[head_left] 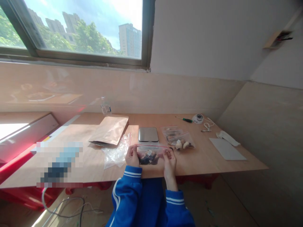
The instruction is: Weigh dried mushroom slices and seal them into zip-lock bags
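Observation:
A small clear zip bag [148,154] with a red seal strip and dark pieces inside is held upright over the near edge of the wooden table [94,170]. My left hand [132,156] pinches its left top corner and my right hand [169,160] pinches its right top corner. Both hands wear blue sleeves with white stripes. A silver scale [148,134] lies just behind the bag.
A pile of empty clear bags [115,154] lies left of my hands, with brown paper pouches [110,130] behind it. Filled clear bags [178,138] lie to the right. Farther back sit a screwdriver [184,119], a white round device [198,118], a grey sheet [226,149] and a bottle [105,106].

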A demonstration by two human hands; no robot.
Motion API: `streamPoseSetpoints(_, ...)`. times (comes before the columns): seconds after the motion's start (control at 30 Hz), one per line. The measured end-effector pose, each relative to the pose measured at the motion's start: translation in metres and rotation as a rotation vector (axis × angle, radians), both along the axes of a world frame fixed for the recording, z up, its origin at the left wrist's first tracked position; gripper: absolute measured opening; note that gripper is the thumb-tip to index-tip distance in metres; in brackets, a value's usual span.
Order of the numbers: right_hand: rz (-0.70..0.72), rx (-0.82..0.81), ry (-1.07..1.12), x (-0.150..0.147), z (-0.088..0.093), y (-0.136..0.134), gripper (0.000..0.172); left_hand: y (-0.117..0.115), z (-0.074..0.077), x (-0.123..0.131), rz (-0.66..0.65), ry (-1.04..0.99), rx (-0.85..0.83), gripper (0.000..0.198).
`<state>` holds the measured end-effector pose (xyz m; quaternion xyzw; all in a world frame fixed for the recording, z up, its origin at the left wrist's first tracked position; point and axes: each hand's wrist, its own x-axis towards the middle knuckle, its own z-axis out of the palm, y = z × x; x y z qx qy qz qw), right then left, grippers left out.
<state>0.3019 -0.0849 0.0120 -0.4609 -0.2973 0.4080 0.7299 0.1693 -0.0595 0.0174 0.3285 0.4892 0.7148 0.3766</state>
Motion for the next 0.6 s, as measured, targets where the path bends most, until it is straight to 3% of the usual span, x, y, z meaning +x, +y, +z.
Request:
streamPoseSetpoints(0.1,-0.114,-0.001,-0.011,-0.011,0.004,0.0,0.037,-0.006,0.006,0.008,0.056,0.021,-0.004,0.037)
streamPoseSetpoints(0.17,-0.095,-0.008,-0.061,-0.013,0.006,-0.001,0.037,-0.007,0.009,0.009,0.069,0.033,-0.017,0.036)
streamPoseSetpoints(0.43,0.232,0.108,-0.335,0.009,0.03,-0.009,0.034,-0.005,0.005,0.003,-0.023,0.051,0.009,0.037)
streamPoseSetpoints(0.6,0.334,0.151,-0.386,0.009,0.039,-0.013,0.037,-0.004,0.005,0.003,-0.033,0.049,0.006,0.038)
